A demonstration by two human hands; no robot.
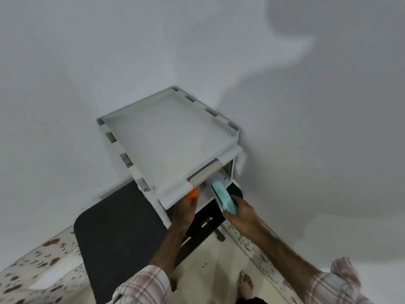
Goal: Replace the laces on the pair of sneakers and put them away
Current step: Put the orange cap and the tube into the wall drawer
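Observation:
A white plastic shoe cabinet (166,137) stands in the room's corner, with its front flap lifted. My right hand (242,213) grips the heel of a sneaker with a light blue sole (223,195), toe pointing into the cabinet's opening. My left hand (184,210) reaches under the lifted flap and holds something orange (192,193), probably the other sneaker; most of it is hidden by the flap. No laces can be made out.
A black mat (118,227) lies on the floor left of the cabinet. A black stand or stool (203,227) sits below the opening. A bare foot (246,281) rests on the cream floor. Speckled tiles border both sides. White walls close in behind.

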